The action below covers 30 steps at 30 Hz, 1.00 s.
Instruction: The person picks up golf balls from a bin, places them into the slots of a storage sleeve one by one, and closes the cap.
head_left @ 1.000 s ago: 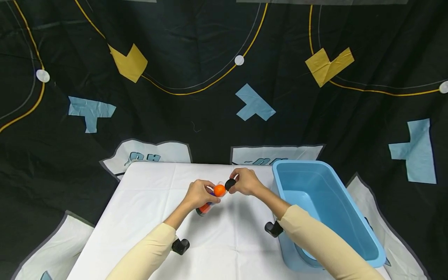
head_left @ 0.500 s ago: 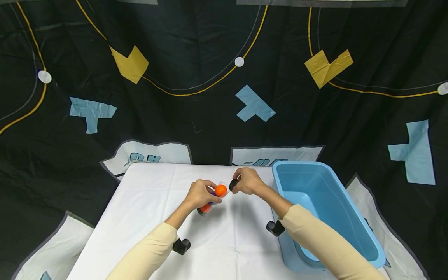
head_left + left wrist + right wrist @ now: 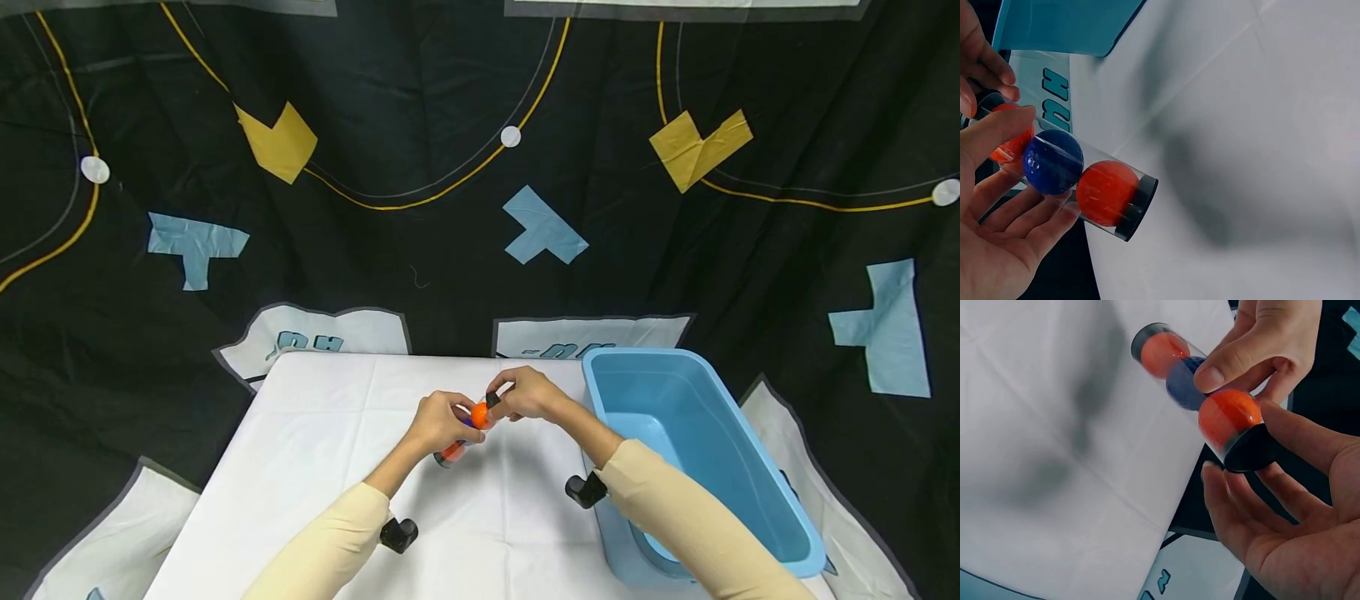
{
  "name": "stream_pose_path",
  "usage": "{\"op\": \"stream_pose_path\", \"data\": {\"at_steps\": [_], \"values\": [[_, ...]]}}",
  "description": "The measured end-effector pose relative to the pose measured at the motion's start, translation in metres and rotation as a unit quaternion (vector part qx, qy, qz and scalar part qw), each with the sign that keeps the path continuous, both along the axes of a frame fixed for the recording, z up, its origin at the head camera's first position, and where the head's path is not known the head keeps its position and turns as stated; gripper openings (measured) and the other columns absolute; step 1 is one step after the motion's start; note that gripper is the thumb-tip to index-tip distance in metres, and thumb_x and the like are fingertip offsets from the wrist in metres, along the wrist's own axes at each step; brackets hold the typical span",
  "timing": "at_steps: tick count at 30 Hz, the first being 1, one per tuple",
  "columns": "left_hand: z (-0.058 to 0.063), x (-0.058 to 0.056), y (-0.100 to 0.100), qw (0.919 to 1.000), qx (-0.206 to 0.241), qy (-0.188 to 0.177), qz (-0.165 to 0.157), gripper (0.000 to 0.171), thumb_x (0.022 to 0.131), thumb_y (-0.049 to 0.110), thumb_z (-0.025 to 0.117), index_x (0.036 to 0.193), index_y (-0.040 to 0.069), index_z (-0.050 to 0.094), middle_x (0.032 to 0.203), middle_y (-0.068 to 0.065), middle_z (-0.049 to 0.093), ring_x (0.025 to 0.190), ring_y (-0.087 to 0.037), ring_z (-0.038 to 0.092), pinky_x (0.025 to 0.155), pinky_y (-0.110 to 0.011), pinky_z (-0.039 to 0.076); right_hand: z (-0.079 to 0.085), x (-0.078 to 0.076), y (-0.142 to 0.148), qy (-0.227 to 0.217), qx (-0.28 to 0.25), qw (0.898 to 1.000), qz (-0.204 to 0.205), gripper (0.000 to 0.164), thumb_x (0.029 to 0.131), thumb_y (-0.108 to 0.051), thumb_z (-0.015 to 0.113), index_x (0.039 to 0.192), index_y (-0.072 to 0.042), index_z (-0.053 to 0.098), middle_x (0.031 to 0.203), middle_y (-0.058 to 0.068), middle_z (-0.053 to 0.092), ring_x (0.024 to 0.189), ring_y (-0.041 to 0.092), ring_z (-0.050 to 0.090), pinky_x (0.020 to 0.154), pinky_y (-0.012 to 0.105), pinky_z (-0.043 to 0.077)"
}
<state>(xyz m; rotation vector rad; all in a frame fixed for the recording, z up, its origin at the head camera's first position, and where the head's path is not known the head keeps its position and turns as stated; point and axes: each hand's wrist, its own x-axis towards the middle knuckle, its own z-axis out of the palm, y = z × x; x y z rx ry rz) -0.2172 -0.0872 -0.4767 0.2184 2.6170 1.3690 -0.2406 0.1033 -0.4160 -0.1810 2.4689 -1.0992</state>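
My left hand [image 3: 438, 423] grips a clear tube [image 3: 1094, 154] around its middle, holding it tilted above the white table. A blue ball [image 3: 1054, 162] sits inside between two orange balls, one [image 3: 1109, 194] by the lower end and the other [image 3: 1230, 415] by the upper end. The lower end bears a black cap [image 3: 1139, 209]. At the upper end, my right hand [image 3: 522, 393] holds another black cap [image 3: 1252, 449] between thumb and fingers, against the tube's mouth. In the left wrist view, this cap is partly hidden behind fingers.
A light blue plastic tub [image 3: 675, 358] stands on the right of the white-covered table [image 3: 315, 467], beneath my right forearm. A black curtain [image 3: 420, 275] with tape marks hangs behind the table. Black wrist cameras [image 3: 398, 535] project below both sleeves.
The right hand drew the cap slightly off the tube's mouth, then brought it back left against it. The left hand moved a little right with the tube.
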Motion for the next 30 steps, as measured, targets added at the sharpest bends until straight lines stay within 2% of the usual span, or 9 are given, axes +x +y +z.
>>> {"op": "stream_pose_path", "data": {"at_steps": [5, 10, 14, 22, 30], "values": [[-0.008, 0.001, 0.005, 0.9999, 0.011, -0.002, 0.000, 0.039, 0.068, 0.015, 0.093, 0.103, 0.007, 0.077, 0.090, -0.010, 0.078, 0.074, -0.017, 0.071, 0.067, -0.031, 0.060, -0.007, 0.001, 0.003, -0.010, 0.002, 1.000, -0.005, 0.037, 0.076, -0.016, 0.088, 0.110, -0.010, 0.074, 0.089, 0.008, 0.070, 0.072, 0.023, 0.067, 0.075, 0.033, 0.061], [-0.014, 0.000, 0.009, 0.9998, 0.014, -0.016, 0.002, 0.041, 0.069, 0.013, 0.093, 0.105, 0.006, 0.075, 0.092, -0.010, 0.078, 0.077, -0.019, 0.071, 0.069, -0.033, 0.060, -0.013, 0.000, 0.004, 0.015, 0.028, 0.999, 0.005, 0.037, 0.074, -0.016, 0.090, 0.108, -0.012, 0.077, 0.087, 0.005, 0.073, 0.074, 0.027, 0.070, 0.067, 0.028, 0.057], [-0.021, 0.000, 0.013, 0.9998, 0.011, -0.015, 0.001, 0.041, 0.069, 0.014, 0.094, 0.104, 0.006, 0.074, 0.091, -0.010, 0.078, 0.077, -0.019, 0.071, 0.070, -0.033, 0.060, -0.019, 0.001, 0.004, 0.027, 0.038, 0.999, 0.008, 0.036, 0.074, -0.014, 0.090, 0.108, -0.011, 0.077, 0.091, 0.006, 0.076, 0.077, 0.028, 0.071, 0.067, 0.029, 0.058], [-0.034, 0.001, 0.015, 0.9999, 0.011, -0.003, 0.003, 0.039, 0.065, 0.012, 0.094, 0.098, 0.008, 0.073, 0.087, -0.008, 0.079, 0.077, -0.017, 0.072, 0.072, -0.032, 0.057, -0.031, 0.004, 0.002, 0.031, 0.035, 0.999, 0.001, 0.036, 0.073, -0.010, 0.090, 0.107, -0.011, 0.078, 0.092, 0.007, 0.077, 0.071, 0.020, 0.067, 0.064, 0.028, 0.055], [-0.039, 0.001, 0.016, 0.9999, 0.011, -0.012, 0.004, 0.040, 0.066, 0.012, 0.094, 0.102, 0.005, 0.076, 0.091, -0.010, 0.079, 0.085, -0.022, 0.074, 0.080, -0.038, 0.059, -0.035, 0.005, 0.000, 0.050, 0.040, 0.998, 0.007, 0.040, 0.071, -0.008, 0.091, 0.109, -0.009, 0.078, 0.093, 0.008, 0.077, 0.072, 0.017, 0.067, 0.067, 0.029, 0.058]]}}
